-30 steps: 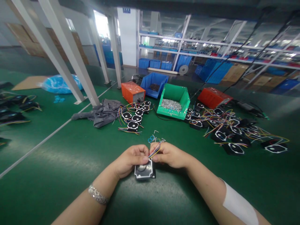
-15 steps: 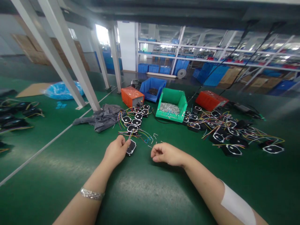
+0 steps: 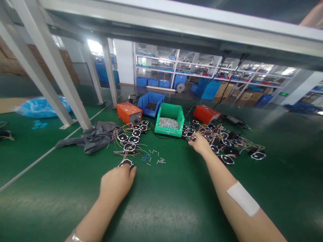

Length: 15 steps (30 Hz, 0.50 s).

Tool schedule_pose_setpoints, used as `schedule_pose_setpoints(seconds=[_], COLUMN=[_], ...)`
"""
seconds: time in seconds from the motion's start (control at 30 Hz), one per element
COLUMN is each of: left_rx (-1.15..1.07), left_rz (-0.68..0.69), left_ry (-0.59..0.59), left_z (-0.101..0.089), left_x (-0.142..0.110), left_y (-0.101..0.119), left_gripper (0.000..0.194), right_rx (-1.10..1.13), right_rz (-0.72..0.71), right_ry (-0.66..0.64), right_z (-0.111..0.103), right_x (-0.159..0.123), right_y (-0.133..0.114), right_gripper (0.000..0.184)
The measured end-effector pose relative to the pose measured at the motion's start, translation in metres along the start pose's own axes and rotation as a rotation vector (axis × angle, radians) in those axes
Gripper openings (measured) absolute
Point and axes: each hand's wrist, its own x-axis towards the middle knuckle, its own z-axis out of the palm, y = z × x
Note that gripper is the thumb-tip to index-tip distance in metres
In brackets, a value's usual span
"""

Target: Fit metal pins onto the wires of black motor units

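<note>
My left hand (image 3: 117, 181) is closed round a black, square motor (image 3: 126, 162) with a white-edged face, held at the near end of a row of such motors (image 3: 130, 147) trailing coloured wires. To the right, my right hand (image 3: 200, 144) reaches to the left side of a wired motor pile (image 3: 225, 143); its fingers are closed on a motor (image 3: 191, 138) there, mostly covered by them. Between the hands, small metal pins (image 3: 160, 161) and blue rings (image 3: 145, 157) lie loose on the green surface.
Behind stand a green bin (image 3: 168, 132) of small metal parts, a blue bin (image 3: 146, 109), and two orange boxes (image 3: 128, 113). A grey cloth (image 3: 98, 137) lies left, near white metal posts (image 3: 57, 74). A white beam (image 3: 176, 15) crosses overhead.
My right hand has moved away to the right and forward, onto a motor at the pile. My left hand has turned over the motor, its back now upward. The camera view has shifted.
</note>
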Motion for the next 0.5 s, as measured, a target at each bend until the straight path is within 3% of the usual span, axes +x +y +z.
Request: schedule_pose_setpoints(seconds=[0.2, 0.3, 0.5], left_rx=[-0.134, -0.238, -0.251], left_rz=[0.121, 0.215, 0.193], left_ry=[0.139, 0.213, 0.254], left_z=[0.020, 0.030, 0.045], left_x=[0.012, 0.018, 0.029], left_y=[-0.007, -0.012, -0.022], left_gripper=[0.023, 0.021, 0.037], right_rx=[-0.150, -0.184, -0.250], right_rz=[0.104, 0.105, 0.115], right_ry=[-0.035, -0.060, -0.117], right_z=[0.018, 0.016, 0.008], right_x=[0.032, 0.039, 0.038], right_y=[0.033, 0.035, 0.034], right_gripper=[0.064, 0.064, 0.056])
